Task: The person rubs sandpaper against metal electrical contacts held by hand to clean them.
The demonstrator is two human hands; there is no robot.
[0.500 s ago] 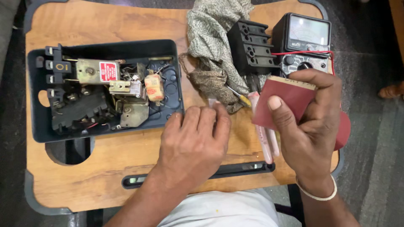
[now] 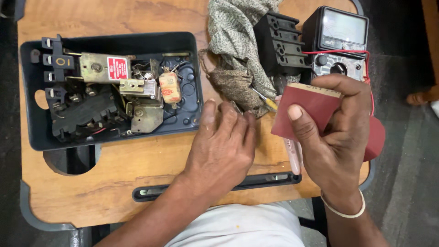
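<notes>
Right hand (image 2: 336,137): fingers clamped on a folded red sheet of sandpaper (image 2: 311,110), held above the tabletop's (image 2: 137,169) right side, in front of a black meter (image 2: 340,41) with red wire.

Left hand (image 2: 224,146): palm down, fingers curled together at the edge of a patterned cloth (image 2: 238,50); whether it grips anything cannot be told.

Black switch block (image 2: 279,43): on the cloth, beside the meter.

Open dark box (image 2: 114,87) of electrical parts: tabletop left, apart from both hands.
</notes>
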